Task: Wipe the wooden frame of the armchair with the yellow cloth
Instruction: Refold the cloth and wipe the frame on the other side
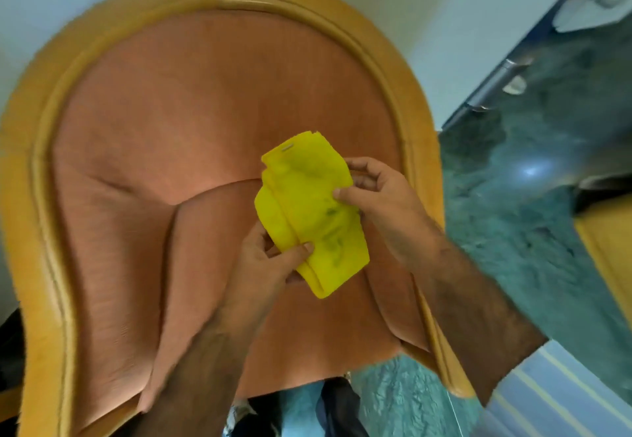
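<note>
Cloth: yellow cloth [309, 212] folded, mid-frame, above the seat | Grip: left hand [270, 262] and right hand [379, 193] both pinch it | Frame: wooden frame [51, 149] untouched | Risk: loose pinch, cloth may drop

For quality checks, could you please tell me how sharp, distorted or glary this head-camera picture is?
Head view: wide-angle bending curves the wooden frame strongly; the edges are smeared; the yellow cloth, left hand and right hand at centre are fairly sharp; one bright glare spot sits on the teal floor.
</note>
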Tool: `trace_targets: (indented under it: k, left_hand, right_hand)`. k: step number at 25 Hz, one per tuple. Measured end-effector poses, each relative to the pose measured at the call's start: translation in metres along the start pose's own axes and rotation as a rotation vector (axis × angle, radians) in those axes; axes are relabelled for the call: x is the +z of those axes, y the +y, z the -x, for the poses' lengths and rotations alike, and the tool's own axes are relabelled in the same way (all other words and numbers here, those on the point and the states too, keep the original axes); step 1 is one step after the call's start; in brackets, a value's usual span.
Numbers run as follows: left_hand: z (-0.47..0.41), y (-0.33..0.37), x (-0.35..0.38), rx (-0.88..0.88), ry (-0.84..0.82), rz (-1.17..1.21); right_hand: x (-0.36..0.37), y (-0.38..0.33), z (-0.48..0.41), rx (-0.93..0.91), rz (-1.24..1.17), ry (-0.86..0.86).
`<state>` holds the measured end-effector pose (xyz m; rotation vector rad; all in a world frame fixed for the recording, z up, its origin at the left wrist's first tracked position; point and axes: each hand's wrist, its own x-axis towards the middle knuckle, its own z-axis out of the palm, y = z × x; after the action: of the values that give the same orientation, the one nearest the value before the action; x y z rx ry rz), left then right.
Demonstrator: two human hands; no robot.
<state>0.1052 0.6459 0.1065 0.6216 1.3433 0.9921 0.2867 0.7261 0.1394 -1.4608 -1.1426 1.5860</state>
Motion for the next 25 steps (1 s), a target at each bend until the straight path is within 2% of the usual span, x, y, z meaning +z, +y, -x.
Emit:
trace_targets:
  k: [2, 6, 10, 13, 14, 15, 17, 18, 20, 21, 23, 25]
  left_hand:
    - [0.005, -0.019, 0.045, -0.057, -0.107, -0.026]
    - [0.027, -0.067, 0.124, -0.189, -0.323, -0.091]
    - [0.039, -0.115, 0.172, -0.29, -0.23, -0.251]
    - [0.037, -0.123, 0.172, -0.242, -0.219, -0.494]
    - [0.032, -0.117, 0.167, -0.152, -0.206, -0.636]
    - [0.024, -0.105, 0.161, 0.02, -0.16, -0.791]
    - [-0.006, -0.074, 0.155, 0.522, -0.057, -1.013]
    - [-0.029, -0.057, 0.159, 0.759, -0.072, -1.104]
    - [-0.086, -0.019, 0.178, 1.13, -0.245, -1.396]
    - [-0.114, -0.002, 0.19, 1.248, -0.322, -1.592]
    - [-0.156, 0.019, 0.206, 1.316, -0.446, -1.929]
    - [-0.178, 0.02, 0.207, 1.387, -0.516, -2.034]
  right_hand:
    - [-0.05, 0.016, 0.026, 0.0, 0.024, 0.063]
    - [-0.135, 0.063, 0.084, 0.065, 0.123, 0.295]
    - [-0.168, 0.127, 0.108, 0.17, 0.282, 0.449]
    - [-0.159, 0.154, 0.11, 0.137, 0.435, 0.527]
    - [-0.153, 0.157, 0.113, 0.063, 0.541, 0.585]
    - [-0.145, 0.16, 0.116, -0.047, 0.674, 0.634]
    - [-0.121, 0.168, 0.125, -0.246, 0.918, 0.604]
    - [-0.109, 0.173, 0.127, -0.278, 1.013, 0.533]
    - [-0.09, 0.182, 0.123, -0.186, 1.181, 0.419]
    - [-0.085, 0.185, 0.118, -0.123, 1.22, 0.403]
    - [-0.081, 0.184, 0.1, -0.077, 1.209, 0.431]
    - [-0.084, 0.18, 0.087, -0.086, 1.183, 0.455]
